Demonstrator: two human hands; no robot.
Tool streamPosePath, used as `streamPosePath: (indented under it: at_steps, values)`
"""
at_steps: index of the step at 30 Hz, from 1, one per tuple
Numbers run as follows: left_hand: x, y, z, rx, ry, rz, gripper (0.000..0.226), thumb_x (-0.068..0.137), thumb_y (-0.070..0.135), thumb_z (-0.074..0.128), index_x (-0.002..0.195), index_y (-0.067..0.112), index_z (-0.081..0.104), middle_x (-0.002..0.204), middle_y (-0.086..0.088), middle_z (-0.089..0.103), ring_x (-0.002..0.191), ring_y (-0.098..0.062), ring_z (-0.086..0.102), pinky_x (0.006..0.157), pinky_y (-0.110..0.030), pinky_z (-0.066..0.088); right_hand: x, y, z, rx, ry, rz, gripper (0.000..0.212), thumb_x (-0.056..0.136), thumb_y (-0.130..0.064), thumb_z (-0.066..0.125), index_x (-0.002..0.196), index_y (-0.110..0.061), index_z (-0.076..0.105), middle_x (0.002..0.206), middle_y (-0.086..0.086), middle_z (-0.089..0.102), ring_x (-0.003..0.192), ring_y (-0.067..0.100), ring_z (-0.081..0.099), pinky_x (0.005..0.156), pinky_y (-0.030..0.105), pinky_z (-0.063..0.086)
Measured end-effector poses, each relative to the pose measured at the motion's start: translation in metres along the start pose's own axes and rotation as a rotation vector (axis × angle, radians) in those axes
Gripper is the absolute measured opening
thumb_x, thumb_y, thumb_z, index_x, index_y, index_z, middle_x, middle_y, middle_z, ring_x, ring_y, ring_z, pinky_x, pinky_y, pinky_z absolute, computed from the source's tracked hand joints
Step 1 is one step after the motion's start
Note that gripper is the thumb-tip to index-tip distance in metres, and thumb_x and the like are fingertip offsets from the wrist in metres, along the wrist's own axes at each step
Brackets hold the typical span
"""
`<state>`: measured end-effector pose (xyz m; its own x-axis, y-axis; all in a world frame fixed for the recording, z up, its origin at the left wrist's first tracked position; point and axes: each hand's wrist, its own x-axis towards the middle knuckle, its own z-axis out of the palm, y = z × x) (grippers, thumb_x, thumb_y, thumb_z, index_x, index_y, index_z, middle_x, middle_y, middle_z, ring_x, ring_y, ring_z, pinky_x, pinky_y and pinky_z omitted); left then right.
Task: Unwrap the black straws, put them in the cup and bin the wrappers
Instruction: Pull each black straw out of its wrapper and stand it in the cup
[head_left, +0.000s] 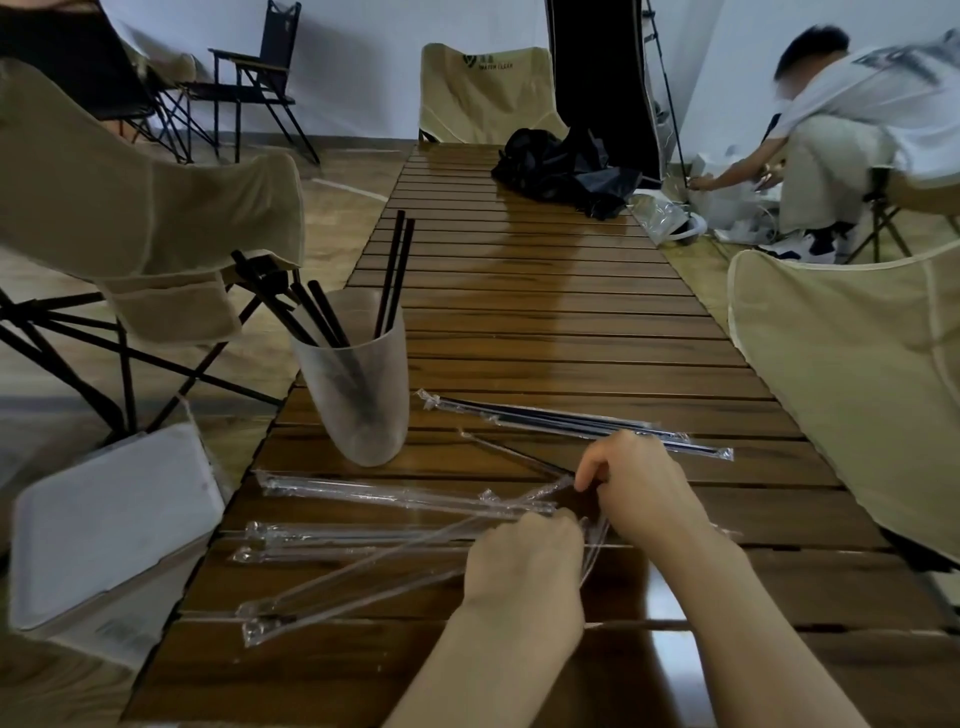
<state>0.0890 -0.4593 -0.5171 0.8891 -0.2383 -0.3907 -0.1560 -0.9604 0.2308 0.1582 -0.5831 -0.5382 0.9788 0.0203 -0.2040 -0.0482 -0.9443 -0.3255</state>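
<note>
While both hands are meeting over the near end of the slatted wooden bench (571, 322), the left hand (524, 564) is curling into a closed fist around the gathered ends of several clear empty wrappers (374, 535), which are fanning out to the left across the slats. The right hand (644, 488) is pinching with thumb and forefinger at the end of another wrapper just beside the left knuckles; whether a straw is still sitting inside that one is hard to tell, since the fingers are covering it.

Beyond the hands, a small bundle of wrapped black straws (576, 421) is lying flat on the bench, running from near the cup toward the right edge. The frosted plastic cup (358, 395) is standing upright near the left edge of the bench, and unwrapped black straws (395, 275) are leaning out of it, some tilting left and two tilting up and away.

Off the left edge, lower than the bench top, a white lidded bin (104, 525) is sitting on the floor. At the far end of the bench a crumpled black bag (561, 171) is resting, and beige folding chairs (852, 395) are standing around the sides. Another person (857, 130) is crouching on the floor at the far right.
</note>
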Motion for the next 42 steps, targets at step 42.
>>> streamPosePath:
  at_steps: [42]
  values:
    - [0.008, -0.092, -0.047, -0.299, 0.495, 0.191, 0.032, 0.092, 0.033, 0.043, 0.093, 0.024, 0.073, 0.081, 0.004, 0.072, 0.078, -0.014, 0.067, 0.077, -0.040, 0.055, -0.018, -0.010, -0.026, 0.400, 0.215, -0.411, 0.019, 0.078, -0.011, 0.073, 0.075, -0.029, 0.076, 0.072, -0.015, 0.070, 0.075, -0.001, 0.065, 0.075, 0.015, 0.052]
